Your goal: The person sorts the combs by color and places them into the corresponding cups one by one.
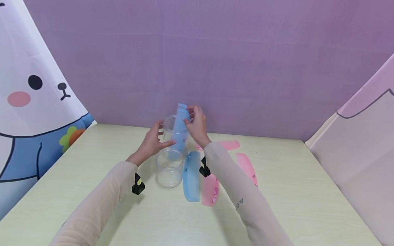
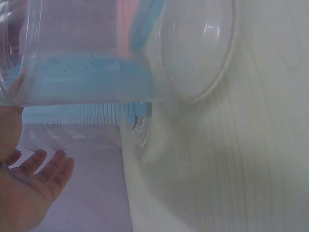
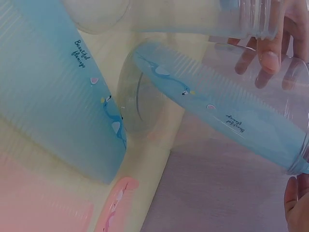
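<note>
A clear jar [image 1: 168,135] is gripped by the left hand [image 1: 152,141], its inserted blue comb [image 1: 180,124] pinched by the right hand [image 1: 196,124]. Pink combs [image 1: 245,166] are left outside.

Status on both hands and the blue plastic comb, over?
Left hand around far clear cylindrical plastic jar. Right hand holding blue plastic comb, lower part inside that jar. Near clear plastic jar close in front, not blocking the far mouth.

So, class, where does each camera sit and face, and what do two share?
On the head, looking forward and down at the table; left hand, right hand, sleeves show.
On the left wrist, looking at clear jars; left hand shows.
On the right wrist, looking at jars and combs; both hands show.
Wrist views share the blue comb in a jar.
</note>
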Motion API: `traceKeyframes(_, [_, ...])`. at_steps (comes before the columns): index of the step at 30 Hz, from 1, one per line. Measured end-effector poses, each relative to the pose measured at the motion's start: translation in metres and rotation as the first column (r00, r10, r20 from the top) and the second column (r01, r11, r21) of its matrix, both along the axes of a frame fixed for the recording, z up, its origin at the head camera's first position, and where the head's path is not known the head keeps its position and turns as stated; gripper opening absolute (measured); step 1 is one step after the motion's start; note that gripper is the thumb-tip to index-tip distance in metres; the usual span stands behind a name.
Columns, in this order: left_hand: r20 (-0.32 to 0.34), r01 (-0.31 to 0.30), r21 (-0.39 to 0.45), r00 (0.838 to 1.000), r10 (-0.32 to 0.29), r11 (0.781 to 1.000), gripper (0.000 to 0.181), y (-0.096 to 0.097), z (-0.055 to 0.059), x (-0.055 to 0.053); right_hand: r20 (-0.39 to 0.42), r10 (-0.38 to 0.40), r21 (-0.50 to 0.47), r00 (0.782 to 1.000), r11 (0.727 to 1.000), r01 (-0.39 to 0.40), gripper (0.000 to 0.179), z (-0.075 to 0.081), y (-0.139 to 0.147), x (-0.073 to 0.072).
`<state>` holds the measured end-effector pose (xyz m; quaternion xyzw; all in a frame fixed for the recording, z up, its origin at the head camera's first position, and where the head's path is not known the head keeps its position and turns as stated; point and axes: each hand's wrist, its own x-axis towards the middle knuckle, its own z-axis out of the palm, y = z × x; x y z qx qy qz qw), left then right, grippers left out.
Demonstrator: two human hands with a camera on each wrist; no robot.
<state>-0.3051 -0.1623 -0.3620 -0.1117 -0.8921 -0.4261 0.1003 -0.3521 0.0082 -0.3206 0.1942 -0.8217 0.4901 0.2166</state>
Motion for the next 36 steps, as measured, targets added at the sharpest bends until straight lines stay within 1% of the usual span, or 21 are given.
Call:
traceKeyframes(6, [0.013, -0.007, 0.002, 1.000, 0.007, 1.000, 0.093, -0.0003, -0.0006, -0.0005, 0.013, 0.007, -0.021, 1.000, 1.000, -0.007, 0.036, -0.0006, -0.0001, 0.0000])
traceKeyframes(13, [0.018, -0.004, 0.006, 1.000, 0.004, 1.000, 0.092, -0.0003, -0.0020, -0.0022, 0.050, 0.011, -0.054, 0.999, 0.999, -0.008, 0.036, -0.0015, 0.0003, -0.0003])
traceKeyframes(21, [0.018, -0.004, 0.009, 1.000, 0.004, 1.000, 0.091, -0.0005, -0.0020, -0.0020, 0.104, 0.020, -0.112, 0.994, 0.994, -0.008, 0.037, 0.0003, 0.0009, 0.0000])
traceKeyframes(28, [0.017, -0.008, 0.007, 1.000, 0.008, 1.000, 0.091, -0.0009, -0.0023, -0.0029, 0.119, 0.030, -0.174, 0.992, 0.985, -0.009, 0.037, 0.0011, 0.0011, -0.0002])
traceKeyframes(32, [0.025, -0.007, 0.006, 1.000, 0.007, 1.000, 0.092, -0.0003, -0.0021, -0.0028, 0.132, 0.032, -0.178, 0.991, 0.984, -0.008, 0.039, 0.0017, 0.0030, -0.0008])
traceKeyframes(36, [0.035, -0.010, 0.008, 0.999, 0.010, 1.000, 0.091, 0.0000, -0.0018, -0.0026, 0.154, 0.032, -0.158, 0.988, 0.987, -0.007, 0.039, 0.0034, 0.0078, -0.0001])
